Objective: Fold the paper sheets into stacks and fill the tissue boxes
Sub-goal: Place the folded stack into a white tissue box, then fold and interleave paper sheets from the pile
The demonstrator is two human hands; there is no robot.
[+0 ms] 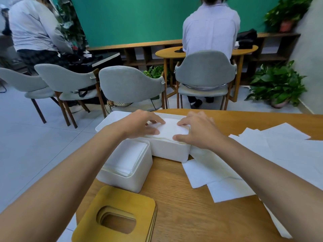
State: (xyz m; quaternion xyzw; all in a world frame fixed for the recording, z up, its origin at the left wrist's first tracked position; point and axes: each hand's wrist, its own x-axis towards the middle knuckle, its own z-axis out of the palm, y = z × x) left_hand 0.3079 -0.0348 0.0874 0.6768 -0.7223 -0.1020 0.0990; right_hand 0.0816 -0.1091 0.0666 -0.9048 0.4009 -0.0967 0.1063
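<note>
A long white tissue box [167, 151] lies across the far part of the wooden table, with a folded stack of white paper [168, 131] sitting in its top. My left hand [139, 124] presses the stack's left side with its fingertips. My right hand [197, 131] presses the right side, thumb at the near edge. A smaller white tissue box [132, 180] stands nearer and to the left, holding a stack of folded sheets [128, 160]. Loose white paper sheets [279, 151] are spread over the table to the right.
A stack of wooden lids with oval slots [118, 217] lies at the table's near left corner. The table edge [90, 182] runs close to the small box. Beyond stand grey chairs [131, 82], potted plants [277, 84], and two people facing away.
</note>
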